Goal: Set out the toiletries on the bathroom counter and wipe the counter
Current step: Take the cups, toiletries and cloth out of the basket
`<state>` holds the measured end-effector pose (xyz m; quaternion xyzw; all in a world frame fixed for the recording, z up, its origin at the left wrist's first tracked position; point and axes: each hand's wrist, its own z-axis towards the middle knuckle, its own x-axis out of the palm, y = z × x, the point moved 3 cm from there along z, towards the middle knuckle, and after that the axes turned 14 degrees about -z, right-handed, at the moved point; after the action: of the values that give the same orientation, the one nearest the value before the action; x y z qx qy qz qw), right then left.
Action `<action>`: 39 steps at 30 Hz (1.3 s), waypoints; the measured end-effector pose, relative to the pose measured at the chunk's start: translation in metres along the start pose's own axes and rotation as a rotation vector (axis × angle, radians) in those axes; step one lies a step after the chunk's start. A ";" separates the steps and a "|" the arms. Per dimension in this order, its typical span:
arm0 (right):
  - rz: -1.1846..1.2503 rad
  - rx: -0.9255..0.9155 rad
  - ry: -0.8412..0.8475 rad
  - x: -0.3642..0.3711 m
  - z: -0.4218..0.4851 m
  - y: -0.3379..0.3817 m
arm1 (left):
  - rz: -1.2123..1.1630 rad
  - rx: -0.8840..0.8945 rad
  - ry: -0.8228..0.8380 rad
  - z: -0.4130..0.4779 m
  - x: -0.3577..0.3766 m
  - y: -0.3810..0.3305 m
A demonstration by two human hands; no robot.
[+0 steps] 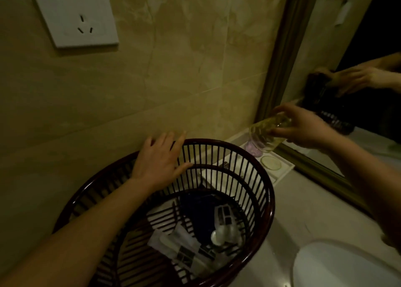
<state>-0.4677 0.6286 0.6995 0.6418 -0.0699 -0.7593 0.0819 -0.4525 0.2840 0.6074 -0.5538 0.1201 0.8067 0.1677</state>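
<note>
A dark slatted basket (263, 191) stands on the pale counter (308, 204) against the tiled wall. Inside it lie wrapped toiletry packets (180, 245), a small white bottle (221, 234) and a dark blue cloth (199, 208). My left hand (159, 159) rests flat on the basket's far rim, fingers spread, holding nothing. My right hand (303, 128) grips a clear glass tumbler (265, 132), tilted, just above a white tray (282, 169) in the corner by the mirror. A purple coaster (252, 148) and a pale green coaster (271, 162) lie on the tray.
A framed mirror (355, 73) runs along the right, reflecting my hand. The white basin (338, 267) curves in at the lower right. A wall socket (71, 15) sits at the upper left.
</note>
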 end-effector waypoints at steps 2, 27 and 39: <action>-0.111 0.058 0.043 0.021 0.023 -0.023 | 0.025 -0.012 0.013 -0.001 0.001 -0.001; -0.348 0.053 0.306 0.192 0.125 -0.132 | 0.137 -0.057 0.007 0.006 0.014 -0.004; -0.403 -0.022 0.207 0.202 0.124 -0.130 | 0.112 -0.073 -0.014 0.004 0.013 -0.005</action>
<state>-0.6278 0.7121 0.4985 0.7165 0.0767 -0.6910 -0.0576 -0.4579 0.2918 0.5966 -0.5464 0.1200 0.8225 0.1027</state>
